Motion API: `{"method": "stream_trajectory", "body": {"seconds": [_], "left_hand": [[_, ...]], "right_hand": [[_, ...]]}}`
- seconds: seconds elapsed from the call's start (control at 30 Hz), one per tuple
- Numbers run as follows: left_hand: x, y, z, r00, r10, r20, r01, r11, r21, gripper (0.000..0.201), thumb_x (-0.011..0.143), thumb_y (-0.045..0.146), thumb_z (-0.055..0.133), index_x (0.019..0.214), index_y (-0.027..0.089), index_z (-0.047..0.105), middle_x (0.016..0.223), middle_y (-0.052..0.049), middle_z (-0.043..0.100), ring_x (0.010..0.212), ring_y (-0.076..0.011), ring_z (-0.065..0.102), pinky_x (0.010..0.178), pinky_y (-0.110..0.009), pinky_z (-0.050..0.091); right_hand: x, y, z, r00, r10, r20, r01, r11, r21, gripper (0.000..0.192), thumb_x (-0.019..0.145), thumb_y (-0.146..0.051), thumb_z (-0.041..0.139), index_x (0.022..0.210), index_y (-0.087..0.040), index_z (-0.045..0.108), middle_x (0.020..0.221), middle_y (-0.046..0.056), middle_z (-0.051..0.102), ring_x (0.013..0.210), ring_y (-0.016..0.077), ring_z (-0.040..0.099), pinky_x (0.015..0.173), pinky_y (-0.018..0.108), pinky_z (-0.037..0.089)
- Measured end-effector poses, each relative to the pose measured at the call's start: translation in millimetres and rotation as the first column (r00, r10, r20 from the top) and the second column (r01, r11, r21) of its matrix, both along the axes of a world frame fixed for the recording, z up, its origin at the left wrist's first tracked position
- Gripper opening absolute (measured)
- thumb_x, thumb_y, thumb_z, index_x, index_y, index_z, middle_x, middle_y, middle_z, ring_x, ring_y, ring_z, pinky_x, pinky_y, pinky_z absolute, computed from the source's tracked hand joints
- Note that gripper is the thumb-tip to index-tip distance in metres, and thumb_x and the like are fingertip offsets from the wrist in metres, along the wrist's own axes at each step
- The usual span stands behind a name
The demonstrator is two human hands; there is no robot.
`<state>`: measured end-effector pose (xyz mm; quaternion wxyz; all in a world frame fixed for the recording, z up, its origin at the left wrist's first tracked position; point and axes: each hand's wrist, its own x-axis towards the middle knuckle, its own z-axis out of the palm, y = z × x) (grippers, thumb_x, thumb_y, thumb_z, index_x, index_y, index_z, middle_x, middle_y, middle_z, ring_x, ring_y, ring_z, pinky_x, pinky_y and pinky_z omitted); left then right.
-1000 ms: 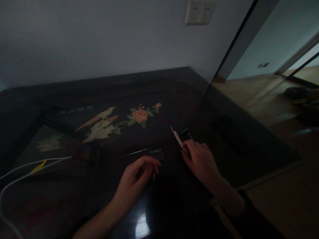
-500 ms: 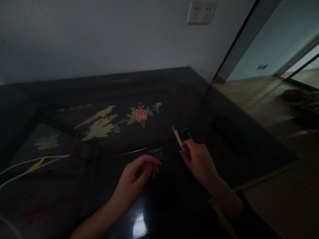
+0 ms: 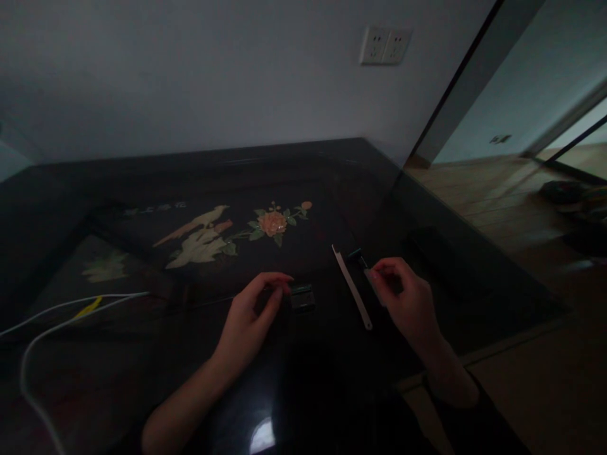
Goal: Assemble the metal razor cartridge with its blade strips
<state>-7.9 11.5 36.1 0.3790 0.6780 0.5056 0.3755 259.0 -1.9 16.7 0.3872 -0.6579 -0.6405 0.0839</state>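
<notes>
My right hand point(image 3: 405, 297) pinches the pale handle of a small T-shaped razor point(image 3: 375, 285), whose dark head points away toward the upper left. Just left of it, a slim, white, slightly curved strip point(image 3: 351, 287) with a hole at its near end lies on the dark tabletop. A small, dark, shiny rectangular case point(image 3: 302, 298) sits between the strip and my left hand point(image 3: 258, 306). The fingers of my left hand are loosely bent at the case's left edge, with the thumb a little apart and nothing visible between them.
The glossy dark table point(image 3: 294, 392) carries a bird-and-flower picture point(image 3: 203, 237). White cables point(image 3: 35, 385) with a yellow tag point(image 3: 89, 308) run across the left. A dark flat object point(image 3: 436, 256) lies at the right. Behind are a wall and socket point(image 3: 386, 46).
My right hand has let go of the white strip, which now lies on the table, and has moved right onto the razor. My left hand has drawn slightly left off the case.
</notes>
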Motion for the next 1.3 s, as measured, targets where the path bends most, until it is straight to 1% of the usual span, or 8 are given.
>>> {"method": "stream_trajectory", "body": {"seconds": [0.2, 0.33, 0.4, 0.5, 0.6, 0.87, 1.03, 1.3], "left_hand": [[-2.2, 6.7, -13.0, 0.984, -0.085, -0.16, 0.094, 0.994, 0.05, 0.037, 0.087, 0.025, 0.057, 0.123, 0.02, 0.052, 0.122, -0.01, 0.059, 0.116, -0.0249, 0.054, 0.103, -0.045, 0.041], [0.8, 5.5, -20.0, 0.942, -0.142, -0.305, 0.161, 0.986, 0.039, 0.069, 0.074, 0.027, 0.073, 0.136, 0.023, 0.043, 0.135, -0.013, 0.051, 0.126, -0.0306, 0.047, 0.107, -0.053, 0.037], [2.2, 4.8, -23.2, 0.911, -0.138, -0.388, 0.17, 0.984, 0.049, 0.073, 0.071, 0.025, 0.076, 0.136, 0.021, 0.044, 0.135, -0.014, 0.052, 0.126, -0.0326, 0.046, 0.106, -0.055, 0.037], [2.7, 4.6, -28.5, 0.883, -0.105, -0.457, 0.167, 0.981, 0.098, 0.067, 0.069, 0.021, 0.075, 0.131, 0.02, 0.05, 0.132, -0.014, 0.055, 0.124, -0.0337, 0.047, 0.104, -0.056, 0.039], [2.3, 4.7, -32.7, 0.88, -0.088, -0.467, 0.162, 0.979, 0.122, 0.06, 0.07, 0.021, 0.074, 0.126, 0.02, 0.054, 0.13, -0.013, 0.057, 0.123, -0.0337, 0.048, 0.102, -0.055, 0.039], [4.8, 4.1, -27.2, 0.882, -0.081, -0.463, 0.153, 0.981, 0.12, 0.043, 0.073, 0.021, 0.075, 0.112, 0.017, 0.058, 0.119, -0.011, 0.063, 0.114, -0.0306, 0.054, 0.097, -0.049, 0.042], [5.0, -0.6, -17.8, 0.909, -0.088, -0.407, 0.128, 0.989, 0.072, 0.045, 0.073, 0.016, 0.073, 0.115, 0.02, 0.055, 0.111, -0.009, 0.066, 0.106, -0.0274, 0.058, 0.093, -0.045, 0.045], [5.5, -12.8, -14.3, 0.962, -0.033, -0.272, 0.066, 0.991, 0.112, 0.047, 0.074, 0.016, 0.07, 0.116, 0.026, 0.052, 0.11, -0.004, 0.067, 0.099, -0.0221, 0.064, 0.086, -0.036, 0.052]], "right_hand": [[8.3, 0.2, 9.3, 0.998, 0.053, 0.031, -0.051, 0.997, -0.055, 0.009, 0.086, -0.025, 0.059, 0.091, -0.018, 0.063, 0.071, 0.002, 0.061, 0.062, 0.0179, 0.059, 0.058, 0.029, 0.044], [-5.4, 1.5, 30.9, 0.976, 0.214, 0.042, -0.213, 0.977, -0.033, 0.009, 0.088, -0.021, 0.056, 0.087, -0.019, 0.065, 0.081, 0.004, 0.067, 0.07, 0.0178, 0.063, 0.062, 0.028, 0.046], [-17.3, 7.8, 44.2, 0.951, 0.303, 0.056, -0.303, 0.953, -0.02, 0.009, 0.088, -0.019, 0.056, 0.088, -0.019, 0.065, 0.083, 0.004, 0.068, 0.072, 0.0172, 0.063, 0.065, 0.028, 0.047], [-36.7, 24.5, 57.3, 0.837, 0.542, 0.075, -0.534, 0.839, -0.1, 0.007, 0.087, -0.015, 0.059, 0.088, -0.019, 0.065, 0.082, 0.001, 0.068, 0.07, 0.0142, 0.062, 0.065, 0.025, 0.046], [-52.0, 41.6, 55.3, 0.742, 0.659, 0.12, -0.638, 0.75, -0.171, 0.007, 0.086, -0.013, 0.061, 0.088, -0.018, 0.065, 0.077, 0.0, 0.066, 0.068, 0.0131, 0.06, 0.064, 0.024, 0.044], [-59.9, 43.7, 21.8, 0.734, 0.669, 0.118, -0.65, 0.742, -0.161, 0.01, 0.084, -0.007, 0.064, 0.088, -0.016, 0.066, 0.084, 0.003, 0.067, 0.079, 0.0168, 0.064, 0.072, 0.028, 0.049], [-59.7, 36.5, 21.3, 0.753, 0.642, 0.141, -0.646, 0.763, -0.025, 0.01, 0.085, -0.01, 0.064, 0.092, -0.017, 0.066, 0.087, 0.004, 0.066, 0.08, 0.0179, 0.064, 0.072, 0.03, 0.051], [-61.7, 34.4, 24.4, 0.75, 0.619, 0.233, -0.651, 0.753, 0.097, 0.016, 0.095, -0.02, 0.053, 0.091, -0.016, 0.068, 0.084, 0.007, 0.067, 0.077, 0.018, 0.064, 0.069, 0.03, 0.052]]}}
